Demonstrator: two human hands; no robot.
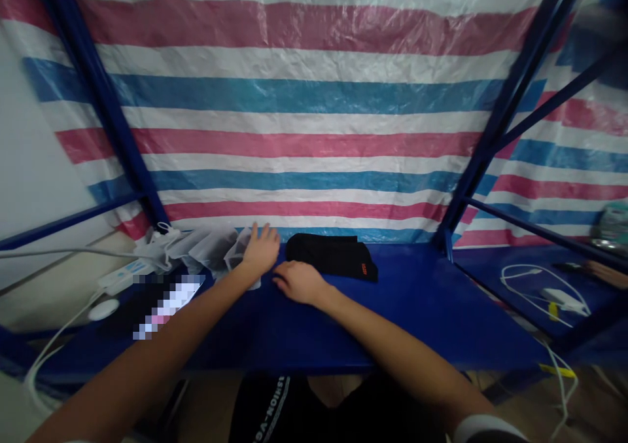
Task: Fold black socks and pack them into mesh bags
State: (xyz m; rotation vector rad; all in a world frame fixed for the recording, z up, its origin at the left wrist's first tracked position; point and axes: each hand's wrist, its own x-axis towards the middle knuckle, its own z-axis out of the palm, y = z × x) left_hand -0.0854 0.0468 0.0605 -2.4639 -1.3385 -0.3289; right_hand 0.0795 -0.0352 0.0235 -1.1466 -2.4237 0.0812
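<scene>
My left hand (262, 250) is at the back of the blue tabletop, fingers pointing up and slightly apart. It is beside the right end of a row of translucent plastic bags (209, 247); whether it touches them I cannot tell. My right hand (300, 282) rests low over the tabletop, palm down, its fingers pointing left and loosely bent, with nothing visible in them. Just behind and to the right of it lie flat black socks (333, 254), or a similar folded black fabric item, with a small orange mark near the right end.
A phone (169, 309) with a lit, blurred-out screen lies at the left, near a white power strip (122, 276) and a round white object (104, 309). Blue frame posts (478, 142) stand at both sides before a striped plastic sheet (314, 96). White cables (564, 292) lie at the right.
</scene>
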